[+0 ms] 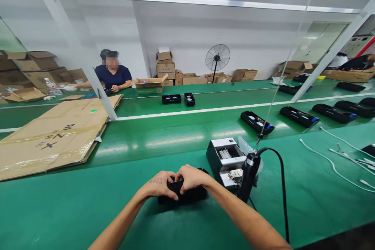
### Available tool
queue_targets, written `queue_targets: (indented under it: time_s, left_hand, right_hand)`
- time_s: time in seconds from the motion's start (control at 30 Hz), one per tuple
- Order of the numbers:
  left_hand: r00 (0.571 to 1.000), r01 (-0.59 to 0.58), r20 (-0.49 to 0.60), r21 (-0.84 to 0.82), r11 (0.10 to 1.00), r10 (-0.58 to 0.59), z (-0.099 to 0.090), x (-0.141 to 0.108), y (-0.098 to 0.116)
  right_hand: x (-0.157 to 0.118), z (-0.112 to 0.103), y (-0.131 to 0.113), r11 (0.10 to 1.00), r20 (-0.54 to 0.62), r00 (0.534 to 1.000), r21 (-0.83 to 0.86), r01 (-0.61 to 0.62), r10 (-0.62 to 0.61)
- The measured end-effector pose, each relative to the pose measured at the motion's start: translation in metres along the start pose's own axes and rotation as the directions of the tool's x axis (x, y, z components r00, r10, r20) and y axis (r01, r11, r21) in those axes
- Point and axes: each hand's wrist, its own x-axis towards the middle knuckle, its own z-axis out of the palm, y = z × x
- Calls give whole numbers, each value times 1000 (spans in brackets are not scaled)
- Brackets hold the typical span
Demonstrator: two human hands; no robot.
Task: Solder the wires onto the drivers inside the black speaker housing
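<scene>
A black elongated case (190, 197) lies on the green mat right in front of me. My left hand (161, 184) grips its left part, thumb on the near side and fingers over the top. Close beside it, my right hand (189, 177) holds the same case near the middle, with the thumb pointing down its near face. Both hands hide much of the case, and what lies under the fingers cannot be made out. Just to the right stands a white and black machine (227, 160) with an open top. A black electric screwdriver (249, 175) hangs in front of it on a cord.
Several black housings (299, 116) sit on the green conveyor (175, 133) beyond the mat. White cables (325, 156) lie at the right. Flattened cardboard (55, 136) covers the left. A slanted white post rises at each side. Across the line, a person (113, 72) sits near boxes.
</scene>
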Motion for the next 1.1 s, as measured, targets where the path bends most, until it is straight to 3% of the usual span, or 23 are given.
queue_targets:
  time_s: [0.23,0.6,0.83,1.1]
  left_hand:
    - [999,22,47,-112,993,-17,-2,-2,9]
    - [998,17,63,-134,991,-8,-3,1,6]
    - [999,6,53,-128,992,1,-3,2,6]
    - [999,-19,40,-69,997,22,-4,1,6]
  right_hand:
    - [-1,2,4,1000,8,1000,16,24,-24]
    - [-9,4,0,996,8,1000,-88,6,-5]
    - [-8,14,-8,980,-76,993,-170,-106,94]
    - [-14,22,-6,980,-139,990,-192,-51,24]
